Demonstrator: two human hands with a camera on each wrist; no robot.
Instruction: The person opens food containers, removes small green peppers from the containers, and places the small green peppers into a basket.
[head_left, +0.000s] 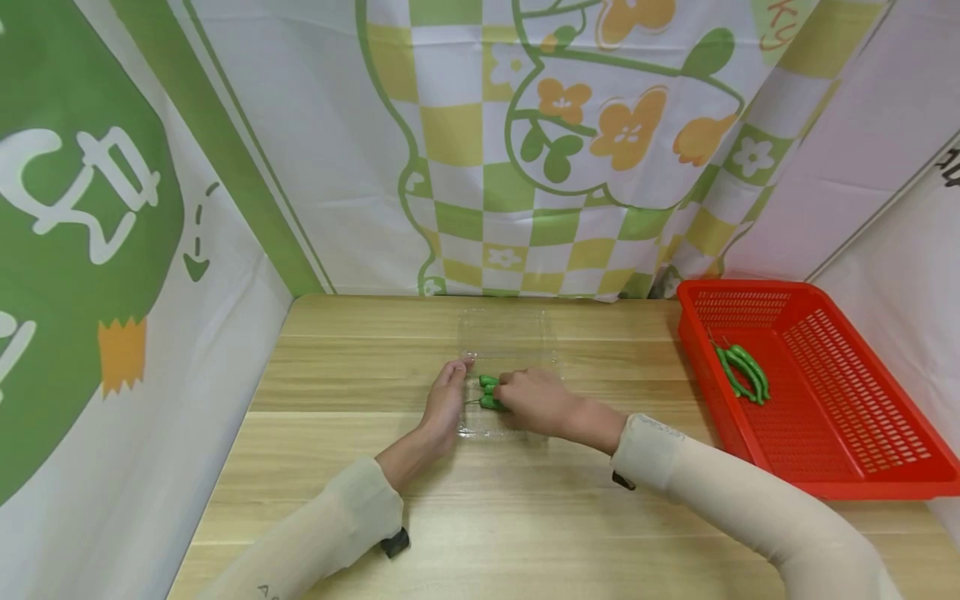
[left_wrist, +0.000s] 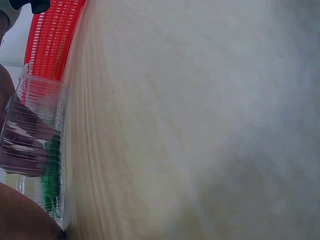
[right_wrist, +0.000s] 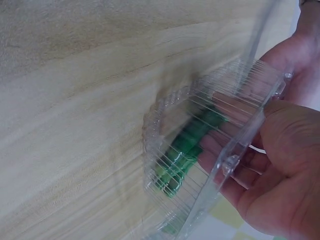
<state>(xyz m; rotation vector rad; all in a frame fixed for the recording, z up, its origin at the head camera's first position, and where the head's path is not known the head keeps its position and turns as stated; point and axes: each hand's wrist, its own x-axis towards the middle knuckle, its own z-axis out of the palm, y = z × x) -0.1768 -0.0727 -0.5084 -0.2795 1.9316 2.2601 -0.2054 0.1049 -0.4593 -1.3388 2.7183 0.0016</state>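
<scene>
A clear plastic box with its lid folded back lies on the table. My left hand holds the box's left side, the fingertips at the rim near the hinge. Several green chili peppers lie inside the box, stems to the left. Reaching in from the right, my right hand has its fingers on these peppers and covers their right ends. In the right wrist view, the peppers show through the ribbed wall, against the fingers of the right hand.
A red plastic basket stands at the right of the wooden table, with several green peppers at its left side. A patterned curtain hangs along the table's back edge.
</scene>
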